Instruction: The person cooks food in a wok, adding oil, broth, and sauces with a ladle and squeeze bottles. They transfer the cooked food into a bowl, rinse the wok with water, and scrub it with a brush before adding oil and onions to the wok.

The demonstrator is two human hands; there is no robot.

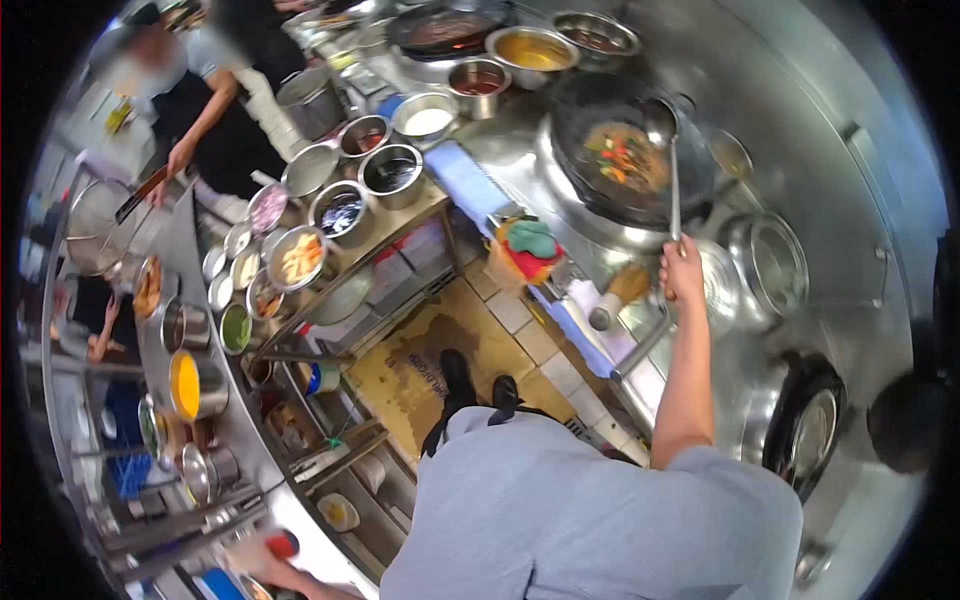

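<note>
At the stove (515,150), the right hand (683,272) is closed round the ladle (674,175), its scoop over the wok (597,105) beside vegetables (622,158): likely mid-cooking, next move calling for controlled stirring; left hand (250,557) blurred, grip cannot be told.

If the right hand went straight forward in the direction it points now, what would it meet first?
Probably the near rim of the wok, though the right hand may pass above it.
</note>
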